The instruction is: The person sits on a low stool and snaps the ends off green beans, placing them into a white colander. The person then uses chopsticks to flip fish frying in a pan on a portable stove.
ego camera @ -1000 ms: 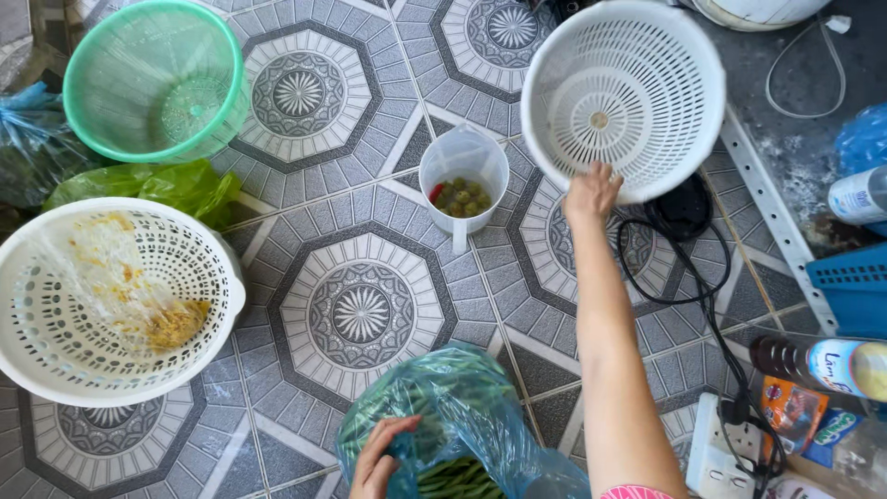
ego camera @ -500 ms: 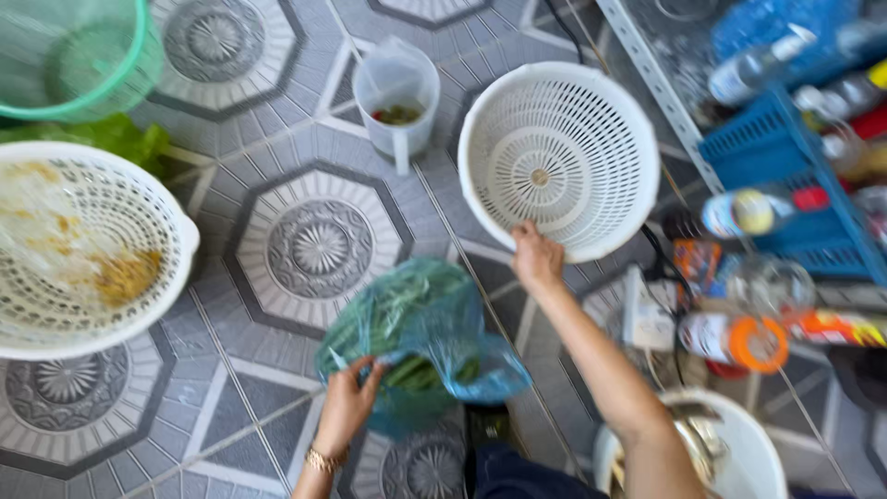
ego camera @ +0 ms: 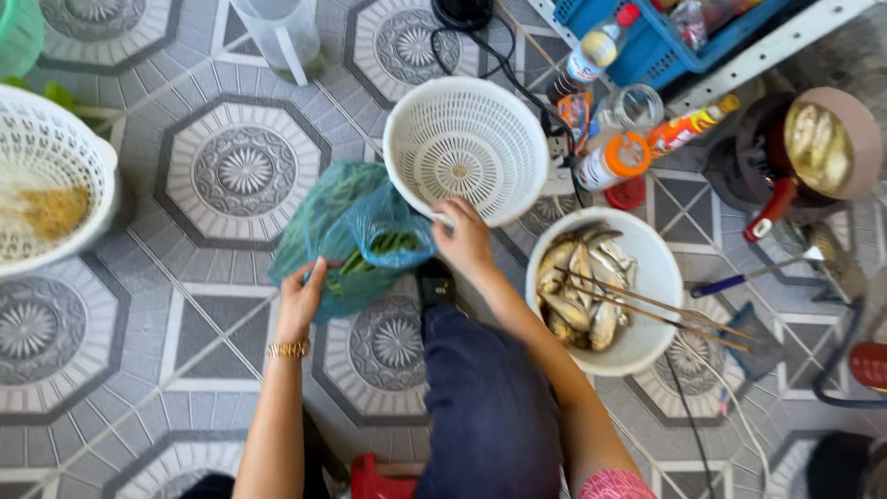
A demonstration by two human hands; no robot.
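Observation:
My right hand (ego camera: 465, 242) grips the near rim of an empty white plastic colander (ego camera: 465, 148) resting on the tiled floor. My left hand (ego camera: 303, 300) holds the edge of a blue-green plastic bag (ego camera: 346, 236) with green vegetables showing at its opening. The bag lies just left of the colander, between my two hands. A white bowl (ego camera: 653, 273) of whole fish with long chopsticks (ego camera: 661, 310) across it sits right of my right arm.
A second white colander (ego camera: 51, 189) with yellowish food sits at the left edge. A clear jug (ego camera: 280, 35) stands at the top. Bottles (ego camera: 612, 162), a blue crate (ego camera: 679, 32), a red-handled pan (ego camera: 818, 148), cables and a knife (ego camera: 753, 273) crowd the right.
The white colander has been pulled closer to me, beside the bag. My view has swung right, bringing the fish bowl and pan into sight. My left hand still holds the bag.

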